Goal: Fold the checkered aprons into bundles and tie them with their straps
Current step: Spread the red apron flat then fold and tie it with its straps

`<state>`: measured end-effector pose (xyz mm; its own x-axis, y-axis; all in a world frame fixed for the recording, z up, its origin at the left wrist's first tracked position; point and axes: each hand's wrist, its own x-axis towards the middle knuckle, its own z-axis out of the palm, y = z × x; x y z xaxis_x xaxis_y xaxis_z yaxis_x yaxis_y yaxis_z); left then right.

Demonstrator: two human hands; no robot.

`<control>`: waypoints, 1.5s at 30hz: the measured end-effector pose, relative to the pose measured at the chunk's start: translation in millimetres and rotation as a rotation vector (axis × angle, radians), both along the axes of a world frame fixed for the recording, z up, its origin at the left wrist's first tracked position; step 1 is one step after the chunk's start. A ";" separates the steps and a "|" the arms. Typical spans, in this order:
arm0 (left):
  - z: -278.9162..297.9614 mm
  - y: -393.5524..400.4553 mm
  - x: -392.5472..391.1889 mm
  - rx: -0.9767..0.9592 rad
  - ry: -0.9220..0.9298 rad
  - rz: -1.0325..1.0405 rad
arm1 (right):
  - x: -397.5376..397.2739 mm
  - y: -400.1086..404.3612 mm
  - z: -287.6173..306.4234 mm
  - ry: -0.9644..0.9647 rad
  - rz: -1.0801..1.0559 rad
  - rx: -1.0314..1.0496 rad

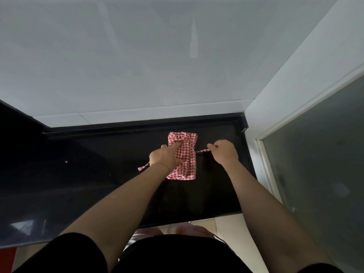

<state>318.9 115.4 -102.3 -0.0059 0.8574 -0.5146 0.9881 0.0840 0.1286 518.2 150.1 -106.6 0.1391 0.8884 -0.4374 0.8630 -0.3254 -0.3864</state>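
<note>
A glossy black bench (pixel 82 174) is running across the view, catching dim reflections. A pale tiled wall (pixel 137 56) is rising behind the bench. To the bench's right, a white door frame (pixel 262 146) is bordering a frosted glass panel (pixel 319 154). Light floor tiles (pixel 226 225) are showing below the bench's near edge.

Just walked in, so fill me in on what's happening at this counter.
A person is bundling a folded red-and-white checkered cloth apron on a glossy black countertop. The left hand presses flat on the bundle, while the right hand pinches one thin checkered strap pulled out sideways. Another strap end lies loose; nothing is tied yet.
</note>
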 end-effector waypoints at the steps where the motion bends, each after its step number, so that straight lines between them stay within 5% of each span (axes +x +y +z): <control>1: 1.6 -0.9 3.7 -0.001 0.006 0.007 | -3.6 1.8 3.8 0.032 0.014 0.003; 5: 9.0 3.1 10.9 -0.070 -0.121 0.099 | -35.8 -4.3 19.1 0.200 0.207 -0.093; 9: 32.0 10.6 -10.2 -0.140 -0.466 0.248 | -60.4 -10.6 22.0 0.088 0.352 -0.140; 12: 48.8 17.5 -25.4 -0.063 -0.500 0.317 | -67.8 -10.8 26.6 -0.057 0.374 -0.041; 17: 53.6 24.6 -13.2 -0.082 -0.575 0.289 | -79.5 -10.7 34.6 0.103 0.432 0.000; 25: 46.6 19.9 -1.9 -0.030 -0.706 0.337 | -76.9 -13.4 19.8 0.432 0.235 -0.012; 31: 42.4 22.3 -3.7 0.034 -0.870 0.462 | -75.1 -11.5 15.5 0.395 0.209 -0.009; 36: 27.6 19.6 -0.3 0.067 -0.742 0.323 | -63.8 -8.3 19.2 0.502 0.109 -0.012; 42: 5.9 15.9 6.8 0.074 -0.745 0.482 | -56.0 -8.1 29.2 0.452 0.093 -0.036; 45: 2.5 14.2 9.4 0.052 -0.777 0.523 | -56.8 -6.9 35.1 0.169 0.272 -0.172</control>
